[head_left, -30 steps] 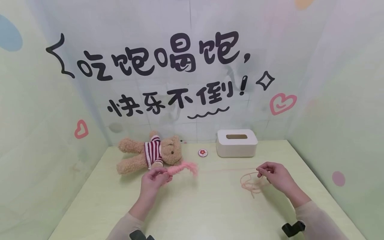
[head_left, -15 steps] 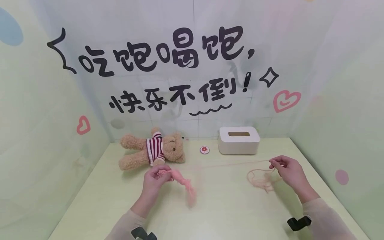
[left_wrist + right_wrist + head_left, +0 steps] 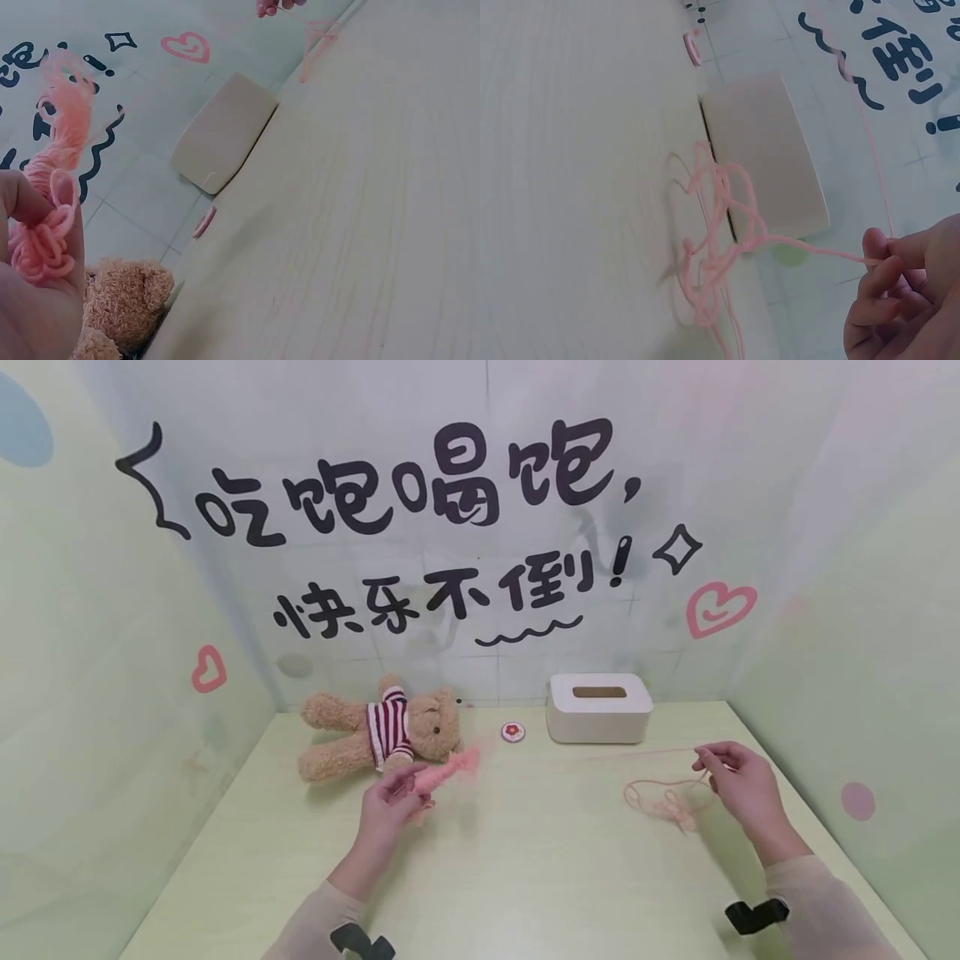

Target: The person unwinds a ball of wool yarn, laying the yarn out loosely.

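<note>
My left hand (image 3: 386, 806) grips a small bundle of pink yarn (image 3: 444, 772) above the table, beside the teddy bear's head. In the left wrist view, loops of the yarn bundle (image 3: 45, 251) bulge out by the thumb and its frayed end points up, blurred. A thin yarn strand (image 3: 645, 753) runs taut from the bundle across to my right hand (image 3: 742, 781), which pinches it between thumb and fingertips. Below the right fingers hang loose, tangled yarn loops (image 3: 712, 255).
A teddy bear (image 3: 386, 731) in a striped shirt lies at the back left. Behind the strand are a round flower badge (image 3: 513, 732) and a white tissue box (image 3: 600, 714). Printed fabric walls (image 3: 847, 693) enclose the table (image 3: 525, 877) at the back and sides.
My right hand has moved right and slightly away, lengthening the stretched strand. The bundle's free end dipped half a second ago and now points up. My left hand stays nearly in place.
</note>
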{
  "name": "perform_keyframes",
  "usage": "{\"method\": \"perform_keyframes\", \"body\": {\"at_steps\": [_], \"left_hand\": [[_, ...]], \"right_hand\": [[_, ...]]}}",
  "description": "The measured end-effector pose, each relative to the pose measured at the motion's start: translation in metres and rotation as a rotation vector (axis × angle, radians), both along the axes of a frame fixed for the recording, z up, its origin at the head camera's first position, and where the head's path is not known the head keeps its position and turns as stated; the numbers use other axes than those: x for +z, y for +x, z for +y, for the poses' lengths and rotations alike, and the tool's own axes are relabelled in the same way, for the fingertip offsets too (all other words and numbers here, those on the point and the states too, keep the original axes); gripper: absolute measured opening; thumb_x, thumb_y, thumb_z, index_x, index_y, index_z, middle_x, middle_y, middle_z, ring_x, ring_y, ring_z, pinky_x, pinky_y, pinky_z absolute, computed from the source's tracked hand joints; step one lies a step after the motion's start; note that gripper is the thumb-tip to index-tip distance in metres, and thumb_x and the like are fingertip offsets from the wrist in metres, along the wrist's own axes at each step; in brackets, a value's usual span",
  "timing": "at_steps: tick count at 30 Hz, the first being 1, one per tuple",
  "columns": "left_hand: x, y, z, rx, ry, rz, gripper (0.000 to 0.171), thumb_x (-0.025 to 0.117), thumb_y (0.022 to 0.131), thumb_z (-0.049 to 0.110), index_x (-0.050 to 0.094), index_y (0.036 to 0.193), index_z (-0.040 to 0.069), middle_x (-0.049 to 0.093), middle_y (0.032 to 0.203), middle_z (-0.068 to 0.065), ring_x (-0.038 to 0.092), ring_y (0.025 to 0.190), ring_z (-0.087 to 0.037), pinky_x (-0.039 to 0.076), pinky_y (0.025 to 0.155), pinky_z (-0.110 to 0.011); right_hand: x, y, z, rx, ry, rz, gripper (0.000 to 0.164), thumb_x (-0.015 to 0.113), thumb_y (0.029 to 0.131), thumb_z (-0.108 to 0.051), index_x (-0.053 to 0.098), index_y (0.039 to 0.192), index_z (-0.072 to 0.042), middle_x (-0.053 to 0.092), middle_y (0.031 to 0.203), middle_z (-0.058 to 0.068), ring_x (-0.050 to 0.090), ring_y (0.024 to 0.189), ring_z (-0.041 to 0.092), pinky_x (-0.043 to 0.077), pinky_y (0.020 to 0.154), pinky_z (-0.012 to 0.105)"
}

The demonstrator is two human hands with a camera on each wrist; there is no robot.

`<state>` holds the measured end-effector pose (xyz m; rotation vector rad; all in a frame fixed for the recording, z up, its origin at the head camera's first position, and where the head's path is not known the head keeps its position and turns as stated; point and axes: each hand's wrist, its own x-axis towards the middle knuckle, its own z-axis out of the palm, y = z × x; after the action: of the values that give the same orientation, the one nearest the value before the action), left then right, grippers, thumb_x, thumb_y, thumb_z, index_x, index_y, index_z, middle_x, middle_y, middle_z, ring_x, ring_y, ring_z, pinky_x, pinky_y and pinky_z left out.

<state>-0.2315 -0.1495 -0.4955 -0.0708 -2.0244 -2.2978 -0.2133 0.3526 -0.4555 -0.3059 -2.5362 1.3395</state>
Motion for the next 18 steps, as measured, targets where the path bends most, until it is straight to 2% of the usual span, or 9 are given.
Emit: {"method": "perform_keyframes", "body": {"at_steps": [4, 6, 11, 15, 18], "left_hand": [[-0.002, 0.000, -0.002, 0.004, 0.006, -0.013, 0.038, 0.062, 0.088, -0.013, 0.066, 0.126, -0.010, 0.067, 0.097, -0.002, 0.072, 0.081, -0.011, 0.065, 0.071, -0.021], [-0.003, -0.001, -0.002, 0.003, 0.008, -0.010, 0.035, 0.064, 0.089, -0.013, 0.066, 0.124, -0.011, 0.070, 0.095, 0.000, 0.073, 0.078, -0.011, 0.064, 0.069, -0.019], [-0.007, 0.000, -0.001, -0.064, 0.019, 0.000, 0.035, 0.068, 0.091, -0.007, 0.065, 0.125, -0.012, 0.074, 0.102, 0.002, 0.075, 0.085, -0.016, 0.067, 0.077, -0.026], [-0.008, 0.000, 0.003, -0.137, 0.010, -0.019, 0.038, 0.071, 0.091, -0.003, 0.064, 0.128, -0.011, 0.075, 0.109, -0.002, 0.076, 0.091, -0.019, 0.067, 0.083, -0.031], [-0.008, 0.001, 0.007, -0.179, -0.006, -0.032, 0.039, 0.072, 0.092, -0.001, 0.064, 0.129, -0.010, 0.075, 0.114, -0.009, 0.077, 0.093, -0.019, 0.067, 0.085, -0.031]], "right_hand": [[-0.004, 0.001, 0.006, 0.003, -0.007, -0.041, 0.039, 0.055, 0.108, -0.035, 0.063, 0.120, 0.001, 0.068, 0.079, -0.021, 0.053, 0.063, 0.006, 0.045, 0.048, 0.025], [-0.008, 0.000, 0.009, 0.011, 0.028, -0.063, 0.041, 0.054, 0.108, -0.035, 0.064, 0.120, 0.003, 0.070, 0.079, -0.018, 0.053, 0.063, 0.006, 0.045, 0.049, 0.025], [-0.020, -0.004, 0.007, 0.142, 0.148, -0.173, 0.035, 0.056, 0.107, -0.027, 0.066, 0.115, 0.005, 0.073, 0.085, -0.002, 0.053, 0.066, 0.009, 0.046, 0.050, 0.024], [-0.027, -0.005, -0.012, 0.245, 0.180, -0.263, 0.024, 0.060, 0.105, -0.020, 0.068, 0.107, 0.002, 0.073, 0.091, 0.007, 0.057, 0.074, 0.015, 0.051, 0.055, 0.024], [-0.029, -0.005, -0.036, 0.278, 0.222, -0.277, 0.022, 0.065, 0.102, -0.021, 0.069, 0.109, 0.000, 0.072, 0.100, 0.013, 0.060, 0.079, 0.019, 0.054, 0.058, 0.026]]}}
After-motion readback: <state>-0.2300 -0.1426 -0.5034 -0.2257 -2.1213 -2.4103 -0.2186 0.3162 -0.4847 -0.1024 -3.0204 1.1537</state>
